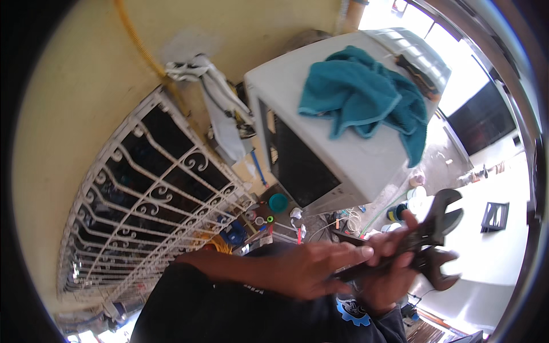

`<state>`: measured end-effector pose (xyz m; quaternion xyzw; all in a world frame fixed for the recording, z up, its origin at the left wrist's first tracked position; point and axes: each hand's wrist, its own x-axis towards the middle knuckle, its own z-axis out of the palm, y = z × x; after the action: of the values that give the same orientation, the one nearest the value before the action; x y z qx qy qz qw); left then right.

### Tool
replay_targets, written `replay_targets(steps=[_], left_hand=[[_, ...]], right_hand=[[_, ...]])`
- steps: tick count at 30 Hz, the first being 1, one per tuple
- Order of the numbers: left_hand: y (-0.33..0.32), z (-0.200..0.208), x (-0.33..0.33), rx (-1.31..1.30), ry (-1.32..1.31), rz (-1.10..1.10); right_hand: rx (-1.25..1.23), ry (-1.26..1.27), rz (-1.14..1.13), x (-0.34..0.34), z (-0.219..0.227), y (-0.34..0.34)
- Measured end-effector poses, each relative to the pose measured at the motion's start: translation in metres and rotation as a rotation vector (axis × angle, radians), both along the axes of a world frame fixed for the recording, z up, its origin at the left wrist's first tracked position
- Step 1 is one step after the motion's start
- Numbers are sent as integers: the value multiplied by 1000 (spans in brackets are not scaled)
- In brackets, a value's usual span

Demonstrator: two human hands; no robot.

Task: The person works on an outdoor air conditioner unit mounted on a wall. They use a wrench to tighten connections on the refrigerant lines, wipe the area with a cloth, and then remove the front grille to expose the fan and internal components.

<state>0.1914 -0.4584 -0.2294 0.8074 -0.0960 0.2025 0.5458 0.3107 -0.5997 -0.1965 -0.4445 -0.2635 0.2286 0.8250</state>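
Note:
In front of my chest, at the lower right, my right hand (389,277) is wrapped round two dark metal adjustable wrenches. The head of the upper wrench (437,223) points up and right with its jaws apart. Just below it, the lower wrench (437,267) points right, its jaws also apart. My left hand (326,266) reaches across from the left, slightly blurred. Its fingers lie over the handle end and its thumb is beneath, close against the right hand. The fingers hide most of both handles.
A white washer-like appliance (280,68) with a dark panel stands ahead, a teal towel (360,91) draped on it. White scrolled window bars (154,200) run along the left wall. On the floor are a teal bowl (278,203), coiled cable (350,220) and several small items.

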Motion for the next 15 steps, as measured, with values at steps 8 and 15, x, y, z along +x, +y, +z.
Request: replay_targets(steps=[8, 15], left_hand=[[50, -49, -61, -209, 302, 419], [51, -105, -105, 40, 589, 573]], right_hand=[[-670, -929, -357, 100, 114, 34], [-927, -1508, -282, 147, 126, 173]])
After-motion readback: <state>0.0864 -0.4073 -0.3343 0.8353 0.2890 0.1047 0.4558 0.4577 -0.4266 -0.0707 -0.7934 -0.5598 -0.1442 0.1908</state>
